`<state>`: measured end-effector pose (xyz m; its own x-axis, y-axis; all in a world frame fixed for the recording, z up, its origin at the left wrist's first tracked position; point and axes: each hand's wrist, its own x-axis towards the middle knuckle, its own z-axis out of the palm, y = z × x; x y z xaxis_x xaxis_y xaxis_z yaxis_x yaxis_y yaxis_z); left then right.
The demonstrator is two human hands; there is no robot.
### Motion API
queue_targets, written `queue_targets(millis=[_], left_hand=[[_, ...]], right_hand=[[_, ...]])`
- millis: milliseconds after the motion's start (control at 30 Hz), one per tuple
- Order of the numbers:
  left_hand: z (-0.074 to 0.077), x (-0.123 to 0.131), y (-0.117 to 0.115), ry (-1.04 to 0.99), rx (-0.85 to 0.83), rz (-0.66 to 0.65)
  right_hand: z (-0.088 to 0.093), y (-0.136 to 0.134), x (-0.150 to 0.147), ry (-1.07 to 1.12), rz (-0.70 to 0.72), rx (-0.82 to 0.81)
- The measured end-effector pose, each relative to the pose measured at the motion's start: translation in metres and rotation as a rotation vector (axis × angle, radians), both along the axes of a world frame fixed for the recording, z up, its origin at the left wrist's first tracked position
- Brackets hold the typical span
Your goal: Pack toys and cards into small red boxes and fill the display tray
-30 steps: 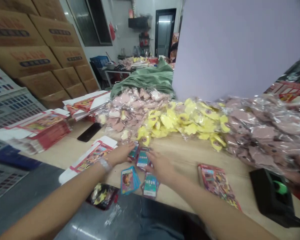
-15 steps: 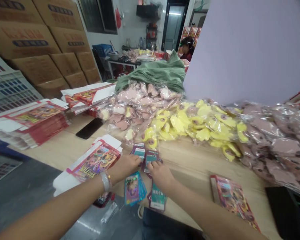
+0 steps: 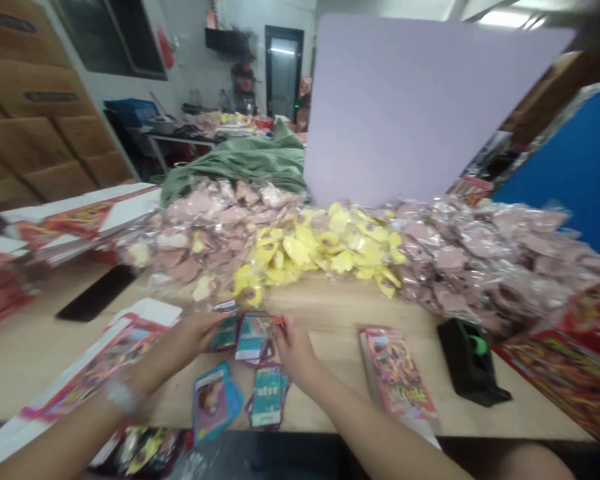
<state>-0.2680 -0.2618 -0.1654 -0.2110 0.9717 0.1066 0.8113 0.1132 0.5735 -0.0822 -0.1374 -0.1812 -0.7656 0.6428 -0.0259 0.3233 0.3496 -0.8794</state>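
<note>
Right hand (image 3: 294, 343) seems to touch the middle card pile's (image 3: 251, 343) right side, left hand (image 3: 194, 339) the far-left pile (image 3: 225, 337) (blur hides whether either grips a card). Light fingertip contact on card edges should keep piles square. Blue cards (image 3: 214, 403) reach the desk's (image 3: 325, 417) near edge; rightward, wood stretches toward the red box (image 3: 397, 373), giving room.

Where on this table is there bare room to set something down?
Bare table shows between the right hand and the box, with yellow packets behind; a narrower patch separates that box from the tape dispenser. Crowded: around the cards, and the packet-covered back.
</note>
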Motion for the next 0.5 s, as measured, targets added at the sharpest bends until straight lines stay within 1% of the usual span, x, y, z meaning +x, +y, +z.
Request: queue_targets(millis=[33,67,100,133,167,200,233,267,300,333,367,400,433,467,500], left_hand=[[0.000,0.014,0.007,-0.074,0.036,0.104],[0.000,0.034,0.015,-0.194,0.070,0.205],[-0.001,0.058,0.026,-0.355,0.076,0.255],[-0.001,0.084,0.038,-0.540,0.064,0.235],[0.000,0.111,0.052,-0.712,0.043,0.166],[0.001,0.135,0.068,-0.822,0.004,0.048],[0.003,0.156,0.088,-0.810,-0.013,-0.059],[0.006,0.171,0.110,-0.717,-0.008,-0.135],[0.010,0.179,0.134,-0.568,0.020,-0.163],[0.014,0.182,0.161,-0.395,0.069,-0.136],[0.019,0.180,0.188,-0.259,0.125,-0.059],[0.024,0.175,0.213,-0.177,0.174,0.033],[0.029,0.167,0.236,-0.113,0.215,0.121],[0.033,0.160,0.256,-0.073,0.242,0.196],[0.036,0.153,0.270,-0.023,0.259,0.249]], right_hand=[[0.003,0.005,0.008,0.048,-0.058,-0.084],[0.005,0.011,0.019,0.089,-0.109,-0.166],[0.006,0.018,0.034,0.124,-0.155,-0.245],[0.006,0.025,0.052,0.153,-0.184,-0.318],[0.006,0.033,0.074,0.173,-0.197,-0.381],[0.006,0.041,0.099,0.187,-0.198,-0.454],[0.005,0.051,0.126,0.200,-0.199,-0.532],[0.005,0.063,0.152,0.209,-0.215,-0.587],[0.005,0.076,0.175,0.215,-0.249,-0.606],[0.005,0.090,0.194,0.222,-0.295,-0.588],[0.007,0.106,0.206,0.230,-0.346,-0.535],[0.010,0.122,0.210,0.237,-0.390,-0.451],[0.015,0.139,0.207,0.242,-0.414,-0.350],[0.020,0.155,0.197,0.247,-0.416,-0.260],[0.027,0.170,0.181,0.251,-0.401,-0.177]])
